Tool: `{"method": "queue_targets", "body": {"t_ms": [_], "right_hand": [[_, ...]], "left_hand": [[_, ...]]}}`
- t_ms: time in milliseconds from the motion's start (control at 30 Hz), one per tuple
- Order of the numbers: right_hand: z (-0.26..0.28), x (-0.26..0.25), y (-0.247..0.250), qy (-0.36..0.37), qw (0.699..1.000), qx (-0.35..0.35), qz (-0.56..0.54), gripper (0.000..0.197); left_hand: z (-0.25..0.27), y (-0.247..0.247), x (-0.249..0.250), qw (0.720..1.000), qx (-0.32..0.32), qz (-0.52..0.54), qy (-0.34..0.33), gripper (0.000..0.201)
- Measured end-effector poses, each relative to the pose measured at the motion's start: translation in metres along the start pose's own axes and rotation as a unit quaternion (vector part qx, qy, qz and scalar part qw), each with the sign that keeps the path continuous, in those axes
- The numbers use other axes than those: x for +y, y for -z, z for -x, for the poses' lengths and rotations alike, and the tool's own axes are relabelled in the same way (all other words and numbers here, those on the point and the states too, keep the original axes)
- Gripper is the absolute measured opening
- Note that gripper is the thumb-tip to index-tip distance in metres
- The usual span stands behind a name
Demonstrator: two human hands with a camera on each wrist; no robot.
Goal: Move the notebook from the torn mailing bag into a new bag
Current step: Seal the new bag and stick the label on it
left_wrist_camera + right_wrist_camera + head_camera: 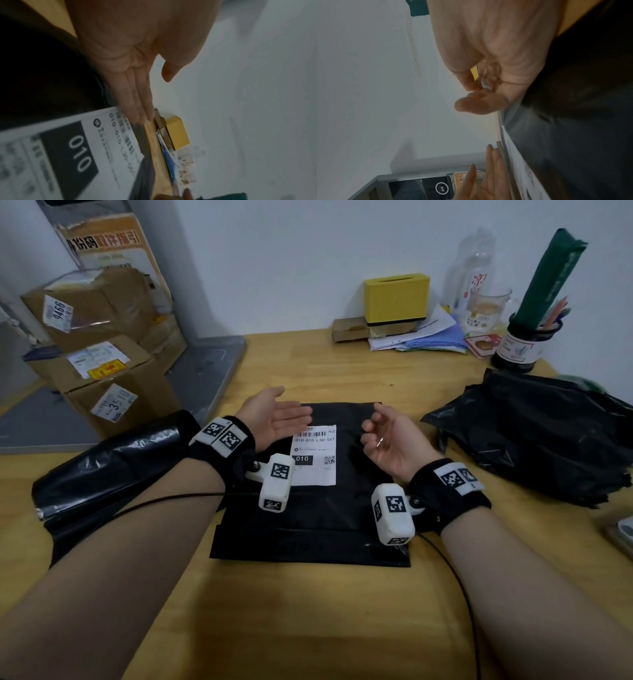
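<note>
A flat black mailing bag with a white shipping label lies in the middle of the wooden table; its near edge is folded over. No notebook shows. My left hand hovers palm up over the bag's far left corner, fingers straight and holding nothing; the left wrist view shows those fingers above the label. My right hand hovers over the bag's right side with curled fingers around a small crumpled clear film. A crumpled black bag lies under my left forearm.
A heap of black bags sits at the right. Cardboard parcels are stacked at the left beside a grey platform. Along the far wall stand a yellow box, papers, a glass cup and a pen holder.
</note>
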State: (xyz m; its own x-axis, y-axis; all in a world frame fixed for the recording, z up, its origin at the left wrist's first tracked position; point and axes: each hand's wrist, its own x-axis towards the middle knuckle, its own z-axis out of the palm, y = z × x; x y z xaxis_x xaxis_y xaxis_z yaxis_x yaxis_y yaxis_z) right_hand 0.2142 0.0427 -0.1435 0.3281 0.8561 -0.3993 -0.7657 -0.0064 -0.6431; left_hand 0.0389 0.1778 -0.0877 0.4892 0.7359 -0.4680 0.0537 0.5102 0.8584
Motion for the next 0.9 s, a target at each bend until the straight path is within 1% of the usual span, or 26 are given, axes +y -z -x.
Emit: {"method": "queue_targets", "body": {"t_ms": [67, 133, 200, 300, 367, 467, 567, 700, 800, 900], "right_hand": [[-0.002, 0.0, 0.001, 0.003, 1.0, 0.0, -0.001, 0.034], [-0.004, 0.0, 0.002, 0.007, 1.0, -0.002, -0.003, 0.034], [-0.004, 0.0, 0.002, 0.007, 1.0, -0.009, -0.013, 0.035], [-0.001, -0.002, 0.002, 0.001, 0.999, -0.025, -0.046, 0.036], [-0.002, -0.003, 0.003, -0.004, 0.997, -0.031, -0.064, 0.036], [-0.004, -0.003, 0.004, -0.005, 0.997, -0.034, -0.069, 0.036], [-0.003, -0.003, 0.006, -0.006, 0.997, -0.03, -0.069, 0.036], [-0.003, -0.001, 0.005, -0.009, 0.998, -0.028, -0.054, 0.036], [-0.004, 0.001, 0.004, -0.008, 0.999, -0.025, -0.034, 0.035], [-0.004, 0.002, 0.005, -0.015, 1.0, -0.026, -0.009, 0.034]], "left_hand": [[0.013, -0.003, 0.0, 0.997, -0.058, -0.042, 0.043, 0.053], [0.024, -0.007, -0.005, 0.982, -0.112, -0.115, 0.099, 0.056], [0.028, -0.012, -0.012, 0.973, -0.13, -0.145, 0.127, 0.056], [0.02, -0.021, -0.017, 0.982, -0.107, -0.094, 0.124, 0.05], [0.012, -0.03, -0.016, 0.987, -0.085, -0.076, 0.111, 0.047], [0.002, -0.041, -0.012, 0.991, -0.055, -0.071, 0.099, 0.042], [-0.009, -0.046, -0.009, 0.994, -0.033, -0.024, 0.098, 0.036], [-0.017, -0.048, -0.008, 0.999, 0.013, 0.002, 0.042, 0.036], [-0.021, -0.044, -0.007, 0.999, 0.043, 0.005, 0.001, 0.04], [-0.02, -0.032, -0.007, 0.999, 0.044, 0.02, 0.005, 0.044]]}}
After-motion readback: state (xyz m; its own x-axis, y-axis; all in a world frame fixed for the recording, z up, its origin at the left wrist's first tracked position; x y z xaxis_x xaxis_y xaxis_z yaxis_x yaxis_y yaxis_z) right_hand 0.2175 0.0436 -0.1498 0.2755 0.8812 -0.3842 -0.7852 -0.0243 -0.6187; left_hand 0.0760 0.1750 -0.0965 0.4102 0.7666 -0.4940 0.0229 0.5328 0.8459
